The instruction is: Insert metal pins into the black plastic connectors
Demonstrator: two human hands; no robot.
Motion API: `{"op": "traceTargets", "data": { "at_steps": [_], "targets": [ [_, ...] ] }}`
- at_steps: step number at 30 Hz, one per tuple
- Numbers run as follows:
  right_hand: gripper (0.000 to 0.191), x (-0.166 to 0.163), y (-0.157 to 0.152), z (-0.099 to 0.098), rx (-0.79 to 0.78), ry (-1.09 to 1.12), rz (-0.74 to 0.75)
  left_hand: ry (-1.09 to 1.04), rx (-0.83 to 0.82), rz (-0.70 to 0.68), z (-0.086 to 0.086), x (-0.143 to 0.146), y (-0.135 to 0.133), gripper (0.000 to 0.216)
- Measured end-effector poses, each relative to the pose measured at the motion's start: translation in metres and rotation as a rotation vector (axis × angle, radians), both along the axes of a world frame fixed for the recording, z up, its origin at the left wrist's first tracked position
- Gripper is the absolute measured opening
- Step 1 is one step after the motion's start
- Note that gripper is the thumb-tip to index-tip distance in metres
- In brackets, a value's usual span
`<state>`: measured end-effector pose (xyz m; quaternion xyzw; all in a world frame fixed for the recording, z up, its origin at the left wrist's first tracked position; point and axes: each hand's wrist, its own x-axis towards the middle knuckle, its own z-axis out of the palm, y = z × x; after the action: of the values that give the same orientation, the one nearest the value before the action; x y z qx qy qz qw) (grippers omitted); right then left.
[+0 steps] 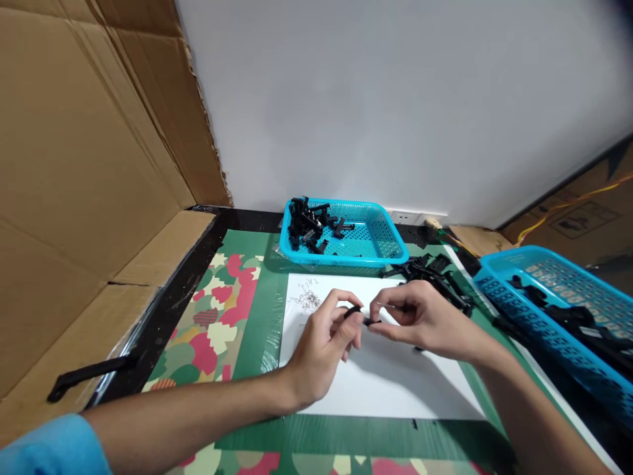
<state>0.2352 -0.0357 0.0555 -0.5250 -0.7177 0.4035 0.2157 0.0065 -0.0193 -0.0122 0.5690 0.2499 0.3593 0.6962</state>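
Observation:
Above a white sheet, my left hand is closed, pinching a small black plastic part between thumb and fingers. My right hand comes in from the other side, its thumb and forefinger closed on a second small black piece. The two pieces meet or nearly meet; I cannot tell whether they are joined. A thin metal-looking sliver shows across the right fingers. Many tiny thin wire-like pieces lie scattered on the sheet, left of my hands.
A blue basket at the back holds black plastic parts. Behind my right hand lies a heap of black parts. Another blue basket stands right. Cardboard walls the left; a black bar lies there.

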Motion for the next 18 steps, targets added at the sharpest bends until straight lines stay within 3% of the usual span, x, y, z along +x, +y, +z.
{"op": "traceTargets", "data": {
  "at_steps": [6, 9, 12, 18],
  "targets": [
    [0.039, 0.002, -0.004, -0.005, 0.059, -0.006, -0.217, -0.078, -0.092, 0.251, 0.001, 0.003, 0.002, 0.025],
    [0.038, -0.005, -0.009, -0.009, 0.027, -0.143, -0.110, -0.034, -0.088, 0.306, 0.002, 0.002, 0.004, 0.022],
    [0.024, -0.015, -0.011, -0.015, 0.016, -0.239, 0.023, 0.008, -0.093, 0.264, 0.001, 0.001, 0.005, 0.024],
    [0.019, -0.022, -0.008, -0.025, 0.047, -0.263, 0.036, 0.001, -0.118, 0.240, 0.000, 0.000, 0.005, 0.029]
  ]
}}
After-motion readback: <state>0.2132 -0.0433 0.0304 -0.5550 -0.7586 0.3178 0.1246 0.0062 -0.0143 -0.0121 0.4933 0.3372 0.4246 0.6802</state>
